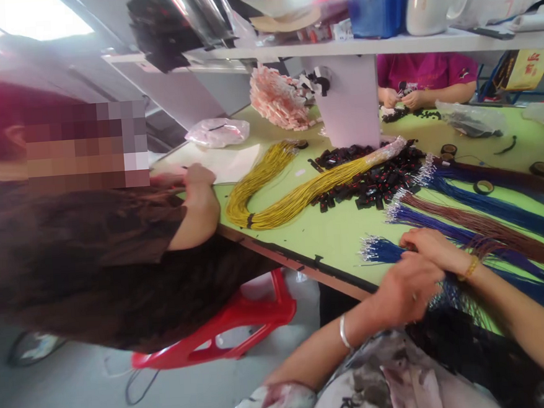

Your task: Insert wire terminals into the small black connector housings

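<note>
My left hand point(406, 288), with a silver bangle at the wrist, is closed with fingers curled in front of my right hand. What it holds, if anything, is hidden. My right hand point(433, 248), with a gold-coloured bracelet, lies across the wires, its fingers bent down and closed. I cannot make out what is in them. By its fingertips lies a bundle of blue wires point(382, 249) with silvery metal terminals at the end. More bundles of purple-blue wires point(422, 220) and brown wires point(454, 216) run to the right behind my hands.
A pile of small black connector housings point(368, 188) lies beyond, under a looped yellow wire bundle point(273, 219). Tape rolls point(484, 186) sit farther right. A co-worker's arm point(202, 202) rests on the table at left, near a red plastic stool point(243, 321). A shelf point(289, 52) crosses above.
</note>
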`<state>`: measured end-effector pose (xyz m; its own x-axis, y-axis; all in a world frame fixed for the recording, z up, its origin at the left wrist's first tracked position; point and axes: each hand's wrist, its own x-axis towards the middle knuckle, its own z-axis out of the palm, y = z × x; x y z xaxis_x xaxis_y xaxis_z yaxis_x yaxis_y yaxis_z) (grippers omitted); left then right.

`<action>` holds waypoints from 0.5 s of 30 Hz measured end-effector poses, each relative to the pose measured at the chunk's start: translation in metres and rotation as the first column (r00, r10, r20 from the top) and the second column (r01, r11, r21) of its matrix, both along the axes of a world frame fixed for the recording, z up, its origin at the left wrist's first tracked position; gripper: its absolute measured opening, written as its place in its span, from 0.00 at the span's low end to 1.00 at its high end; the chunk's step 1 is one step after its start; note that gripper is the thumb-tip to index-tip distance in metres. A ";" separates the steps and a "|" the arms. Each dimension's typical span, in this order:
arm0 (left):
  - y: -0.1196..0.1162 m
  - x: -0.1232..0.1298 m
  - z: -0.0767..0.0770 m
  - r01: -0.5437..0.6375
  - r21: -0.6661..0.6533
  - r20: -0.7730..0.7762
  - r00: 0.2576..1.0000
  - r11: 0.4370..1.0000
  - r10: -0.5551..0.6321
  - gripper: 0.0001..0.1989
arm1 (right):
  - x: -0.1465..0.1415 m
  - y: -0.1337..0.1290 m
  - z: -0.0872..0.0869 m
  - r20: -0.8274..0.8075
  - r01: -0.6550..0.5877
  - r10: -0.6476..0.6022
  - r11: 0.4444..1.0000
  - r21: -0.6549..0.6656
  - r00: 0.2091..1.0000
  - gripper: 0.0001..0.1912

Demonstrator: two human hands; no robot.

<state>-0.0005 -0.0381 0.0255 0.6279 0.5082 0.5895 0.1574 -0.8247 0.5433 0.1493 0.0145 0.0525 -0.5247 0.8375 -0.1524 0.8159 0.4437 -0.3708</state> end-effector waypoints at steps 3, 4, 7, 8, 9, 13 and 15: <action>0.058 -0.035 -0.006 -0.475 -0.071 -0.092 0.879 0.877 0.468 0.13 | -0.004 -0.001 -0.006 0.027 -0.002 0.003 1.000 -0.021 1.000 0.04; 0.078 -0.046 -0.010 -0.572 -0.059 -0.163 0.814 0.818 0.558 0.14 | -0.004 -0.001 -0.008 0.027 -0.001 0.001 1.000 -0.017 1.000 0.04; 0.128 -0.068 -0.024 -0.664 -0.010 -0.328 0.709 0.748 0.625 0.18 | -0.004 0.000 -0.011 0.029 -0.021 0.020 1.000 0.014 0.999 0.07; 0.139 -0.072 -0.028 -0.653 -0.009 -0.356 0.710 0.757 0.608 0.19 | -0.004 0.000 -0.011 0.034 -0.030 0.029 0.999 0.020 0.999 0.08; 0.147 -0.075 -0.031 -0.647 -0.017 -0.371 0.712 0.762 0.596 0.20 | -0.004 -0.001 -0.010 0.042 -0.038 0.037 0.999 0.022 0.998 0.08; 0.159 -0.078 -0.038 -0.707 -0.093 -0.375 0.678 0.701 0.633 0.21 | -0.005 -0.003 -0.007 0.075 -0.057 0.055 0.998 0.017 0.996 0.08; 0.160 -0.079 -0.038 -0.735 -0.139 -0.385 0.658 0.664 0.647 0.25 | -0.005 -0.003 -0.007 0.079 -0.065 0.064 0.998 0.013 0.995 0.08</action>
<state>-0.0794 0.1223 -0.0126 0.1371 0.9646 0.2254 0.7993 -0.2421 0.5500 0.1445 0.0115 0.0459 -0.5646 0.8049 -0.1827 0.8118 0.5016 -0.2991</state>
